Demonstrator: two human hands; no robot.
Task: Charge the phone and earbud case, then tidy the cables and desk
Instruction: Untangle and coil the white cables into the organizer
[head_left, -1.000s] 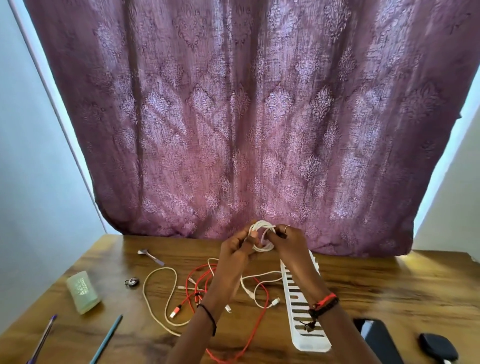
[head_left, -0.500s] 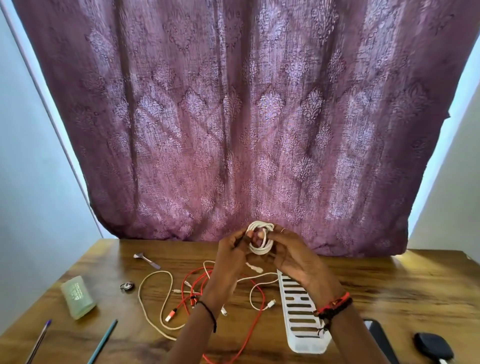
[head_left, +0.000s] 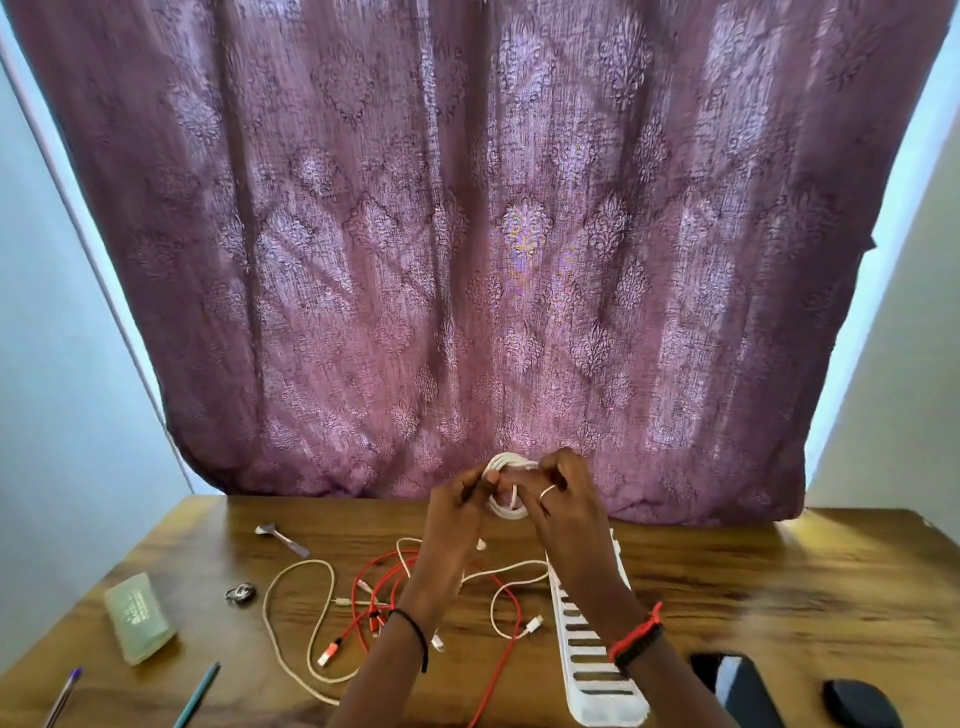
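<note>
Above the desk's middle, my left hand (head_left: 460, 501) and my right hand (head_left: 563, 493) both hold a coiled white cable (head_left: 506, 512), fingers curled round the loops. Below them a red cable (head_left: 498, 670) and loose white cables (head_left: 291, 639) lie tangled on the wooden desk (head_left: 779, 597). A white slotted organiser tray (head_left: 587, 675) lies under my right forearm. The black phone (head_left: 737, 686) and the black earbud case (head_left: 860, 701) sit at the lower right.
A pale green case (head_left: 140, 618) lies at the left, with two pens (head_left: 200, 693) near the front edge. A small metal ring (head_left: 241, 593) and a spoon-like metal piece (head_left: 283, 538) lie further back. A purple curtain (head_left: 467, 249) hangs behind the desk.
My right hand has moved over the top of the coil and its fingers have wrapped further round it. The trailing white end has been drawn up shorter.
</note>
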